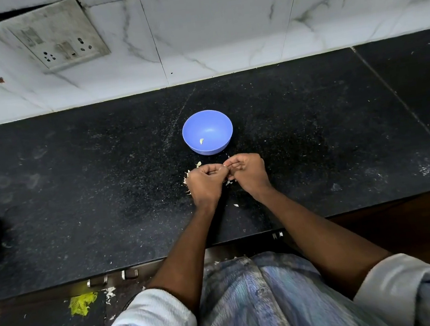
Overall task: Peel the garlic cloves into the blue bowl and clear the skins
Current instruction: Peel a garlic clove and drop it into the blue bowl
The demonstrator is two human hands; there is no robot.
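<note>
Nearest the counter edge: rolled sleeves, both forearms reaching fwd. Left hand (205, 182) and right hand (246, 170) meet knuckle to knuckle over black countertop (73, 182), fingers curled tight w/ fingertips together on something small; the item itself is hidden. Garlic skins (187, 179) lie scattered beside and under hands. Just beyond: blue bowl (190, 131), upright, w/ one peeled clove (201, 141) inside. Farthest: marble wall tiles, switch plate (52, 36).

black counter (73, 182) | blue bowl (206, 125) | garlic skins (186, 179) (scattered)
</note>
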